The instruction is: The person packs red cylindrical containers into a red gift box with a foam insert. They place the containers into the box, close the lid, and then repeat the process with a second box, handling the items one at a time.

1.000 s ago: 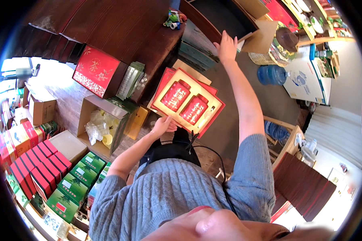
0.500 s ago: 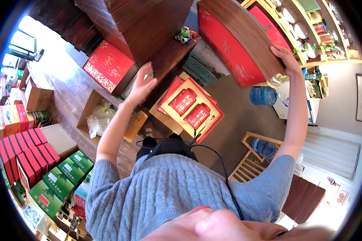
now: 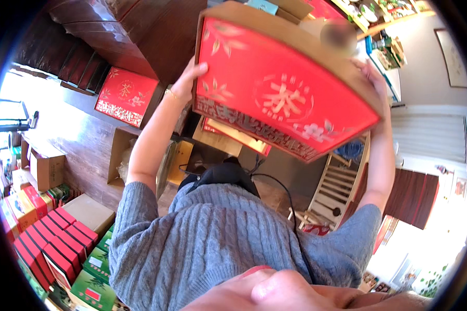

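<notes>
A large red gift box (image 3: 244,75) with brown sides, gold leaf patterns and white flowers is held up in front of me, tilted. Its left end is in my left hand (image 3: 189,80), with the thumb on the red face. At the right end, my right hand (image 3: 371,78) has its fingers over the far edge. Below the raised box, the corner of another red box with a cream inside (image 3: 244,139) shows on a light wooden stool (image 3: 213,140). The raised box hides most of it, along with whatever it contains.
Another red patterned box (image 3: 127,96) stands left of my left forearm. An open carton (image 3: 120,150) with plastic bags sits on the floor below it. Stacked red boxes (image 3: 57,243) and green boxes (image 3: 96,277) fill the lower left. A slatted wooden rack (image 3: 337,181) stands at right.
The large box has swung left and toward me, turning its red face into view. My left hand, free before, has taken its left end. The box now covers the two red canisters below.
</notes>
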### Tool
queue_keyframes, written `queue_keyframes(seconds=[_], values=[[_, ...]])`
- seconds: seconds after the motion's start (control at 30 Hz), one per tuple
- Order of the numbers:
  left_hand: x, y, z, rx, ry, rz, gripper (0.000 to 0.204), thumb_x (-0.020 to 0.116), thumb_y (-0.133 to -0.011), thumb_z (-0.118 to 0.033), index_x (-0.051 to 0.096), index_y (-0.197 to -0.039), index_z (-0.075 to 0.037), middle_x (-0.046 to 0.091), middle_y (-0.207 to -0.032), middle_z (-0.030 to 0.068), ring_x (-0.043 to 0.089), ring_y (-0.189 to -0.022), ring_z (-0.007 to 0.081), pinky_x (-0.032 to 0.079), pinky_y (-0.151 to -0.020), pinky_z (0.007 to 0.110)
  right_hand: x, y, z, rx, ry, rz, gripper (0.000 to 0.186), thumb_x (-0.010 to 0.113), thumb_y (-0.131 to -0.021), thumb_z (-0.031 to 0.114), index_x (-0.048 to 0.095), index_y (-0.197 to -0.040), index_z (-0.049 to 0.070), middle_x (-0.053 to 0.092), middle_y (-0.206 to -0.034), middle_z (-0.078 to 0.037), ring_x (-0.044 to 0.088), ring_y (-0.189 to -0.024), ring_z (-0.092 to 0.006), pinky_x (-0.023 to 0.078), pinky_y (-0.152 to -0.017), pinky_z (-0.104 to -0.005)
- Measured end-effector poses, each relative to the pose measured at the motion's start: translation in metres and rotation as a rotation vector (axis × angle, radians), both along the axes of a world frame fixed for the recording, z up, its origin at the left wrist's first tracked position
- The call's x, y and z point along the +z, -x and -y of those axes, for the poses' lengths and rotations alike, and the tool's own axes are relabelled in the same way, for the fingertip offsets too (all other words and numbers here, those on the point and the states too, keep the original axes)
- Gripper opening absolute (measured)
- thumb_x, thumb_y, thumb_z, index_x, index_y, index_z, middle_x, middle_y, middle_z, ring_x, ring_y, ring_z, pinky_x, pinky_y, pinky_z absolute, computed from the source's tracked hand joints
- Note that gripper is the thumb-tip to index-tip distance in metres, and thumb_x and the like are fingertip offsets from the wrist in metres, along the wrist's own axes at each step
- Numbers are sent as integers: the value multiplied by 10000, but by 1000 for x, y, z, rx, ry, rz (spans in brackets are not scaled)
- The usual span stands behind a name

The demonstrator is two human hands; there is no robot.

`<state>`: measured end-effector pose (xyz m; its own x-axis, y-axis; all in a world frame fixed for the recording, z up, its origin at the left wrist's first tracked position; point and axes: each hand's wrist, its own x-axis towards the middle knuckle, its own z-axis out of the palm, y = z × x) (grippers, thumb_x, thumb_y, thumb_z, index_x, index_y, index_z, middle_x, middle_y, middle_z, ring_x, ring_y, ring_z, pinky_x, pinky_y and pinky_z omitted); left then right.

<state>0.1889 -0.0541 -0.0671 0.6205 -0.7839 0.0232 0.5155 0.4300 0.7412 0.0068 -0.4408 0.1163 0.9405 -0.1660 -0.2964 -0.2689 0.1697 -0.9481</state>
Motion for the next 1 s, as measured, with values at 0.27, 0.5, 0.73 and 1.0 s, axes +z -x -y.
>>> queue_keyframes(seconds=[0.27, 0.5, 0.73, 1.0], values=[[27, -14, 61, -356, -178, -445, 520, 602, -848, -377, 505, -1220, -26, 609, -1149, 156, 631, -978, 245, 534, -838, 397, -133, 72, -33, -667, -273, 154, 764, 423, -863, 644, 401, -1338, 46, 446, -1343, -178, 469, -1196, -319, 403, -987, -462], [-77, -4, 121, -494, -405, -412, 515, 598, -853, -428, 531, -1210, -64, 636, -1093, 114, 651, -902, 235, 547, -790, 408, -279, 111, -47, -735, -409, 33, 585, 509, -871, 474, 457, -1270, 50, 548, -1229, -146, 566, -1081, -280, 449, -946, -420], [-146, 17, 117, -475, -538, -348, 576, 541, -868, -482, 478, -1260, -65, 624, -1110, 117, 647, -927, 224, 549, -778, 367, -359, 127, -46, -736, -590, -38, 579, 497, -880, 478, 459, -1281, 62, 526, -1281, -130, 543, -1124, -280, 426, -976, -418], [-191, 6, 95, -384, -535, -497, 583, 532, -866, -515, 524, -1212, -46, 617, -1134, 126, 631, -962, 231, 517, -844, 381, -382, 100, -39, -637, -638, -113, 589, 502, -880, 495, 471, -1268, 52, 543, -1251, -141, 542, -1117, -265, 419, -974, -413]])
